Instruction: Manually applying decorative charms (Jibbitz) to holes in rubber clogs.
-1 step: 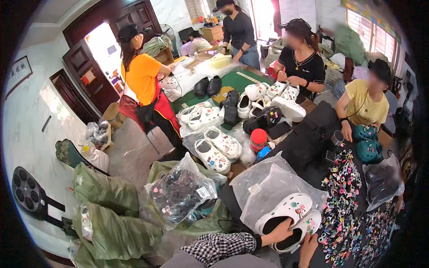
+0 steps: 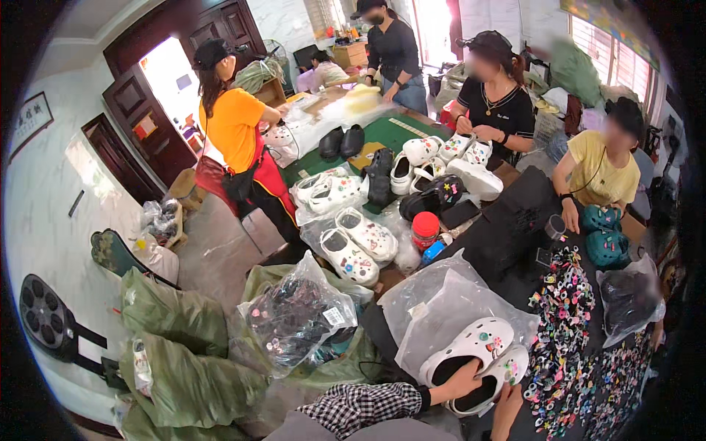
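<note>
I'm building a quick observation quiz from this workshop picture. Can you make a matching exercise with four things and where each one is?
Things:
1. white clogs
2. teal clogs
3. red-lidded jar
4. black shoes

Places:
A. on the green mat at the far end of the table
B. in the person's own hands, at the lower edge
C. in front of the co-worker in the yellow shirt
D. mid-table, next to a pair of white clogs in a clear bag

Pairs: 1-B, 2-C, 3-D, 4-A
</note>
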Available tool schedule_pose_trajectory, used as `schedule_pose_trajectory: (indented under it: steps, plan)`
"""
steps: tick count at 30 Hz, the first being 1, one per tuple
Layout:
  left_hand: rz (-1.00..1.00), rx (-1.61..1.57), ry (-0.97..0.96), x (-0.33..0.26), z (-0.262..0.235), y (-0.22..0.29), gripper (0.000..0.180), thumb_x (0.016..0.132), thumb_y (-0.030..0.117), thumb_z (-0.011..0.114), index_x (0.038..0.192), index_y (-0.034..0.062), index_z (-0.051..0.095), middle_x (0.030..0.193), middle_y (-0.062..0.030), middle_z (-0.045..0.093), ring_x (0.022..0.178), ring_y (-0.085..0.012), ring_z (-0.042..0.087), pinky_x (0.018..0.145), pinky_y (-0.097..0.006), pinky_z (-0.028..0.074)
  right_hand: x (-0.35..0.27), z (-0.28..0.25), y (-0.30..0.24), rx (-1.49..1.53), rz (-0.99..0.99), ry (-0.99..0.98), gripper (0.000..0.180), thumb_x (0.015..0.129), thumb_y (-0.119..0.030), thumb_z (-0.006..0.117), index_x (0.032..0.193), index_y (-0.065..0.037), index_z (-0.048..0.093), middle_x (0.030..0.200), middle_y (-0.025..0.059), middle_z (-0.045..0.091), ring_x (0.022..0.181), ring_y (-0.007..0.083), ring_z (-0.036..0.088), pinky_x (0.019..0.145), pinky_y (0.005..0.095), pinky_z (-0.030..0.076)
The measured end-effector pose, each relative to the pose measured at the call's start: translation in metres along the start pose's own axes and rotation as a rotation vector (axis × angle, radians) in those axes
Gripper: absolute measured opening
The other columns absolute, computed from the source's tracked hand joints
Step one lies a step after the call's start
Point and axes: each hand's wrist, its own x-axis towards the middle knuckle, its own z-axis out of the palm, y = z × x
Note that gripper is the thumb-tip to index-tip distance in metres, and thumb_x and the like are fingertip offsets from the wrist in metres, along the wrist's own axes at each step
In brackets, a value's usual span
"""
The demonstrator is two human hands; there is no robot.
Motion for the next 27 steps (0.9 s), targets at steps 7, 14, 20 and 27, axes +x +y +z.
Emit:
schedule_pose_trajectory:
  steps: [7,14,20,27]
  plan:
    - [-0.066,-0.011,-0.058,0.004,-0.001,0.006,0.054,0.073,0.005,0.059,0.122,-0.0090,0.039,0.117,-0.0289,0.049,0.114,-0.0405,0.047,0.099,-0.039,0.037,0.003,-0.001,-0.017,-0.431,-0.094,0.067,0.020,0.094,-0.018,0.046,0.087,0.001,0.050,0.066,0.0216,0.056,0.063,0.0408,0.056,0.057,0.0500,0.041]
    - [-0.040,-0.055,-0.023,0.002,-0.001,0.004,0.054,0.074,0.005,0.059,0.122,-0.0088,0.039,0.116,-0.0289,0.049,0.113,-0.0409,0.047,0.098,-0.039,0.037,0.005,-0.004,0.008,0.002,-0.073,-0.092,0.020,0.096,-0.016,0.044,0.084,0.000,0.048,0.059,0.0116,0.050,0.050,0.0248,0.050,0.046,0.0356,0.038]
    - [-0.084,-0.012,-0.045,0.002,-0.002,0.008,0.055,0.075,0.006,0.059,0.123,-0.0090,0.038,0.118,-0.0296,0.050,0.115,-0.0404,0.047,0.098,-0.039,0.037,0.000,0.004,0.030,0.537,0.164,-0.135,0.023,0.100,-0.023,0.042,0.088,-0.004,0.050,0.058,-0.0031,0.041,0.047,0.0053,0.039,0.042,0.0227,0.030]
    - [-0.015,-0.043,0.006,0.003,-0.001,-0.002,0.056,0.075,0.006,0.061,0.125,-0.0088,0.039,0.116,-0.0271,0.052,0.113,-0.0377,0.050,0.097,-0.037,0.039,-0.002,-0.007,0.011,0.785,0.205,-0.187,0.024,0.100,-0.029,0.044,0.090,-0.008,0.050,0.060,-0.0047,0.038,0.050,0.0050,0.037,0.047,0.0221,0.031]
